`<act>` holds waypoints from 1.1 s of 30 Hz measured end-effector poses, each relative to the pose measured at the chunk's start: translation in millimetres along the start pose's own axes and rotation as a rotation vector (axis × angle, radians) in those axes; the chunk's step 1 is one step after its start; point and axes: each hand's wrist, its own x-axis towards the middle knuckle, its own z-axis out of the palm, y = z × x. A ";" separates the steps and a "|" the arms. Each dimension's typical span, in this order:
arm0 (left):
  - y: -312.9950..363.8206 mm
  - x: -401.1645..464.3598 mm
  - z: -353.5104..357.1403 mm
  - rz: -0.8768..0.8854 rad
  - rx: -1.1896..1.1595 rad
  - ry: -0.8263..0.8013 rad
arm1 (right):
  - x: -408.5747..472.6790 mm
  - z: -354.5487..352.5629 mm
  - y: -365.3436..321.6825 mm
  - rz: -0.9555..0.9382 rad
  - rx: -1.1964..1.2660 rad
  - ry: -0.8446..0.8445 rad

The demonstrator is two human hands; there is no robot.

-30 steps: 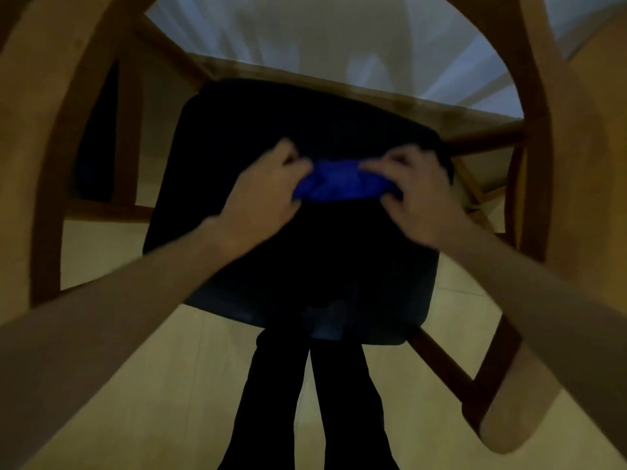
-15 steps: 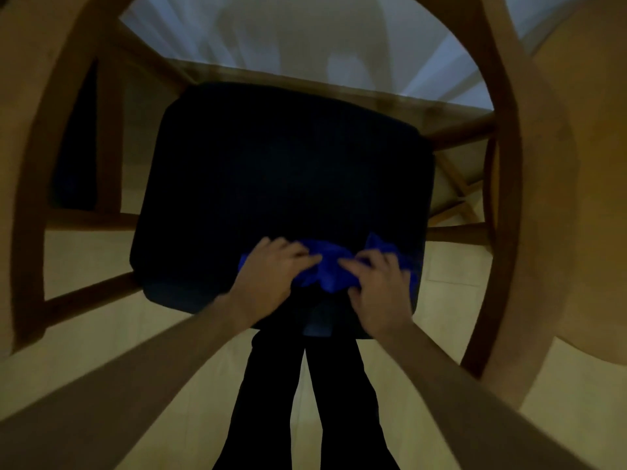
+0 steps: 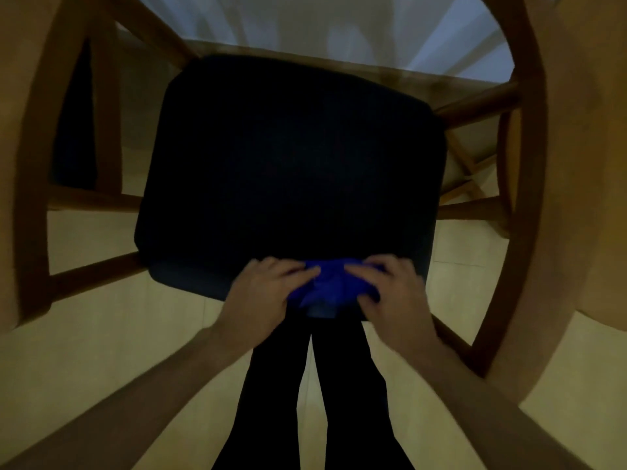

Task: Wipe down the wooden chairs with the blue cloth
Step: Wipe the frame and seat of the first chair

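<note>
A wooden chair [image 3: 522,205] with a dark seat cushion [image 3: 291,171] fills the view from above. The bunched blue cloth [image 3: 327,284] lies on the near edge of the cushion. My left hand [image 3: 264,296] grips its left end and my right hand [image 3: 390,293] grips its right end, fingers curled over the fabric. Part of the cloth is hidden under both hands.
Curved wooden rails [image 3: 30,164] of the chair frame rise on both sides. A white-covered table [image 3: 322,28] stands just beyond the seat. My dark trouser legs [image 3: 315,401] stand on the pale tiled floor [image 3: 118,351] below the seat's near edge.
Both hands dragged the cloth from the middle of the seat back to its near edge, then drew the cloth into a tighter bunch.
</note>
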 end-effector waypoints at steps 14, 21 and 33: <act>30.9 -44.2 67.9 -0.190 0.084 -0.068 | -63.6 81.7 -36.0 0.380 -0.024 0.110; 38.8 -50.8 71.1 -0.361 -0.186 0.020 | -60.1 89.3 -51.6 0.525 0.149 0.147; 29.9 -67.8 68.6 -0.503 -0.375 0.105 | -57.7 118.4 -89.6 0.737 0.509 0.244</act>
